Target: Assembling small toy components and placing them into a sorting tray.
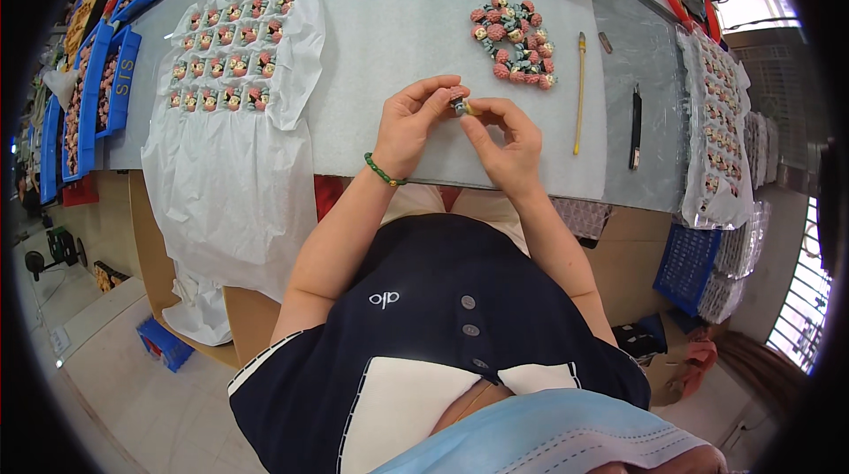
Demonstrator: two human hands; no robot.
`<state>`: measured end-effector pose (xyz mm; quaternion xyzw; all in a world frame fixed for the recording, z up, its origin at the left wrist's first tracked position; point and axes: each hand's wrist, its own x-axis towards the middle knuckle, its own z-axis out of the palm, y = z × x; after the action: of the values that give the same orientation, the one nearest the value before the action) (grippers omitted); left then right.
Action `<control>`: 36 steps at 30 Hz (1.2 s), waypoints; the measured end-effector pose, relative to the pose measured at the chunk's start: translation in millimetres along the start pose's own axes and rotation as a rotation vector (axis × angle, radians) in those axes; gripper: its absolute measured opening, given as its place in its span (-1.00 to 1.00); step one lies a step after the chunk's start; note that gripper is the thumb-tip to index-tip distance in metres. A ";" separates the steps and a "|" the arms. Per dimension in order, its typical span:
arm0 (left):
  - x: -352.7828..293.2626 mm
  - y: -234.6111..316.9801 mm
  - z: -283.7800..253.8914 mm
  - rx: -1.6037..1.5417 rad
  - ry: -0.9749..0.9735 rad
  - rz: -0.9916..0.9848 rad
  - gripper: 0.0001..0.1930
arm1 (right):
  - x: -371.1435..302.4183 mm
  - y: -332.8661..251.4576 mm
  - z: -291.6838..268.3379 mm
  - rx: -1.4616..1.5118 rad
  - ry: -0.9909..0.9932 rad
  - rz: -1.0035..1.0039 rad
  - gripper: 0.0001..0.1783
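Observation:
Over the white sheet [380, 23] near the table's front edge, both my hands hold one small figurine [458, 104] with a pink, bumpy top and a darker lower part. My left hand [409, 125], with a green beaded bracelet at its wrist, pinches the figurine's pink top. From the other side, my right hand [506, 142] closes thumb and fingers on its lower end. Fingertips hide part of the piece. Beyond my right hand lies a loose cluster of similar pink-topped figurines [517, 36], some on their sides.
Left stands a paper-lined tray [299, 49] with figurines in rows; another filled tray [738, 147] is at the right edge. A thin yellow stick [580, 94] and a black craft knife [636, 125] lie right of my hands. Blue bins [87, 111] are far left.

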<state>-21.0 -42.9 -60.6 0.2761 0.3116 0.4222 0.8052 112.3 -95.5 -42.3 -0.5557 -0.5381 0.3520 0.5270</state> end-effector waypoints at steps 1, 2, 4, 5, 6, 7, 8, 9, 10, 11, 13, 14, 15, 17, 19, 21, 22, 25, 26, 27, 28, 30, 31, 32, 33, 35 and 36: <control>0.0 0.7 -0.1 -0.001 -0.002 0.001 -0.75 | 7.6 -3.4 -2.9 -0.126 0.009 -0.014 -0.72; 0.1 1.4 1.0 -0.029 0.013 -0.022 -0.74 | 15.8 -7.5 -7.0 -0.254 0.022 -0.027 -0.74; -0.8 3.3 2.8 -0.054 0.027 -0.044 -0.73 | 40.5 -10.2 -14.9 -0.456 0.056 -0.128 -0.74; -1.9 5.3 5.5 -0.045 0.019 -0.057 -0.72 | 51.8 -10.3 -18.9 -0.656 0.087 -0.228 -0.75; -2.2 7.0 7.6 -0.037 0.010 -0.067 -0.70 | 61.5 -7.8 -22.1 -0.658 0.092 -0.230 -0.75; -2.6 8.7 9.4 -0.036 0.005 -0.066 -0.70 | 70.5 -5.7 -24.9 -0.818 0.073 -0.253 -0.74; -3.6 10.0 9.2 -0.063 0.017 -0.083 -0.71 | 76.1 -4.2 -25.1 -0.975 0.049 -0.278 -0.72; -4.4 11.0 8.9 -0.089 0.030 -0.100 -0.71 | 78.7 -4.2 -23.3 -0.973 0.048 -0.281 -0.72; -4.8 11.8 8.6 -0.089 0.032 -0.098 -0.71 | 80.8 -4.4 -20.1 -1.019 -0.023 -0.216 -0.70; -4.7 12.2 7.2 -0.090 0.027 -0.091 -0.71 | 82.1 -4.4 -16.8 -1.066 -0.095 -0.150 -0.68; -3.8 12.9 4.4 -0.092 0.025 -0.084 -0.71 | 78.7 -3.1 -12.3 -0.907 -0.026 -0.189 -0.69; -3.2 12.0 1.3 -0.051 0.009 -0.066 -0.71 | 75.7 -1.8 -8.2 -0.744 0.039 -0.224 -0.69; -2.8 11.3 -1.6 -0.010 -0.008 -0.048 -0.70 | 71.0 -3.2 -4.3 -0.741 0.031 -0.226 -0.69; -2.8 10.9 -5.2 0.011 -0.006 -0.044 -0.70 | 55.7 -8.7 2.0 -0.017 0.031 0.150 -0.74; -0.9 12.1 -5.6 0.033 -0.011 -0.043 -0.69 | 39.3 -11.1 8.7 0.143 0.043 0.181 -0.77; 0.4 10.7 -5.2 0.001 -0.023 -0.020 -0.71 | 23.4 -6.1 12.9 0.357 0.060 0.236 -0.78; 0.5 8.5 -7.4 -0.001 -0.019 -0.020 -0.71 | 17.0 -1.7 14.8 0.357 0.057 0.240 -0.78; -0.7 5.1 -7.5 0.163 -0.033 0.007 -0.76 | 3.4 0.0 16.8 0.360 0.065 0.213 -0.80; -0.8 4.5 -6.4 0.172 -0.008 0.005 -0.78 | 1.4 -0.6 17.8 0.434 0.090 0.247 -0.81; -1.0 4.0 -5.5 0.182 0.017 0.004 -0.81 | 0.0 -0.6 18.2 0.509 0.115 0.281 -0.82; -1.3 3.7 -5.1 0.183 0.019 0.005 -0.81 | -0.7 0.3 17.2 0.510 0.114 0.282 -0.82; -1.8 2.1 -3.3 0.251 0.017 0.017 -0.82 | -3.2 3.1 13.2 0.465 0.085 0.329 -0.83; -2.6 1.0 -3.0 0.251 0.016 0.016 -0.82 | -5.1 5.0 12.6 0.465 0.086 0.329 -0.83; -3.1 0.4 -2.8 0.280 0.009 0.013 -0.80 | -6.4 6.9 12.0 0.433 0.086 0.309 -0.83; -3.5 0.0 -2.3 0.308 0.002 0.010 -0.79 | -7.3 7.5 11.4 0.401 0.086 0.289 -0.83; -3.4 -0.1 -1.2 0.285 -0.011 -0.006 -0.80 | -9.2 4.9 11.0 0.361 0.106 0.272 -0.83; -3.3 -0.1 -1.1 0.262 -0.023 -0.021 -0.80 | -9.8 4.2 11.1 0.320 0.124 0.256 -0.83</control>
<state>-23.2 -45.5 -60.5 0.3804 0.3574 0.3664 0.7702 101.0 -102.2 -50.2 -0.5493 -0.3667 0.4622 0.5918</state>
